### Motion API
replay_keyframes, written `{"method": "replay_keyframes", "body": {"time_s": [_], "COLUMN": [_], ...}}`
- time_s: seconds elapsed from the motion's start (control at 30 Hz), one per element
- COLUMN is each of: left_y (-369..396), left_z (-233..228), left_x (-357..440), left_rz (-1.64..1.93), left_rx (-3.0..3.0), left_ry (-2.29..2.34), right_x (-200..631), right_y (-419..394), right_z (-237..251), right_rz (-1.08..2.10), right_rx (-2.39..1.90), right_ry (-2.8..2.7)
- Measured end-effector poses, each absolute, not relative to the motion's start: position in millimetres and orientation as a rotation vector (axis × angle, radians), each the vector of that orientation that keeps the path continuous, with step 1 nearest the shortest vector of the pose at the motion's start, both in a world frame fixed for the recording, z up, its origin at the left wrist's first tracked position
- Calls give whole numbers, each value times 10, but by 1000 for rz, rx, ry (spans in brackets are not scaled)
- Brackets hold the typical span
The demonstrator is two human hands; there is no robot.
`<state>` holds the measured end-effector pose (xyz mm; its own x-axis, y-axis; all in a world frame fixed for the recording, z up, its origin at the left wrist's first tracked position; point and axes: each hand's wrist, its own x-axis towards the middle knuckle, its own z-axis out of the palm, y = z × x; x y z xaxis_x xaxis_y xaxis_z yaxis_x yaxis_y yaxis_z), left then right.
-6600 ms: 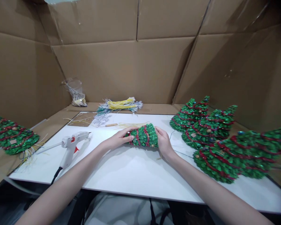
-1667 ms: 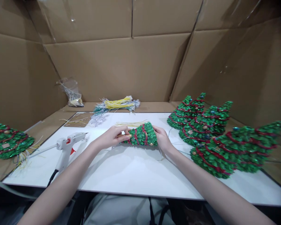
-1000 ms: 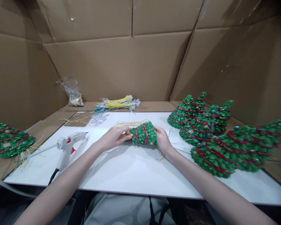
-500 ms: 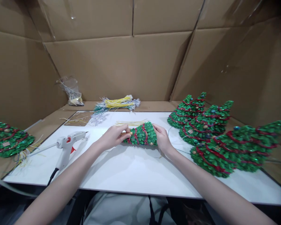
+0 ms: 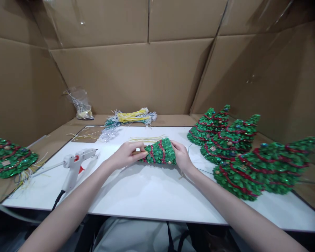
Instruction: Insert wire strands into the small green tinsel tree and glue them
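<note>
Finished tree, far left: cone of glossy green leaf scales with red garland, lying on brown cardboard.
Glue gun: white plastic, red trigger, black cord; rests untouched on the white surface.
Left hand: fingers pinched on the narrow tip of the small tree.
Small tree: green, bumpy cone on its side at mid-surface, held between both hands.
Right hand: fingers closed round the wide base.
Step, as judged: fitting or trimming the tip; the next move calls for a steady base grip and fine pinching.
Three finished trees: right, overlapping.
</note>
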<state>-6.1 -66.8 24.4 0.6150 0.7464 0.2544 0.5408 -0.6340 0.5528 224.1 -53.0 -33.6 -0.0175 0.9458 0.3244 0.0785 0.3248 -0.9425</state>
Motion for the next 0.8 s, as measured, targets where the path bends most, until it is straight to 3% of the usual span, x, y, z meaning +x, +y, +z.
{"method": "replay_keyframes", "body": {"time_s": [0.8], "left_y": [-734], "left_z": [250], "left_x": [-22], "left_rz": [561], "left_rx": [2679], "left_ry": [1138], "right_x": [2191], "right_y": [-580], "right_z": [-320], "right_rz": [819], "right_rx": [-1009], "right_ry": [-1366]}}
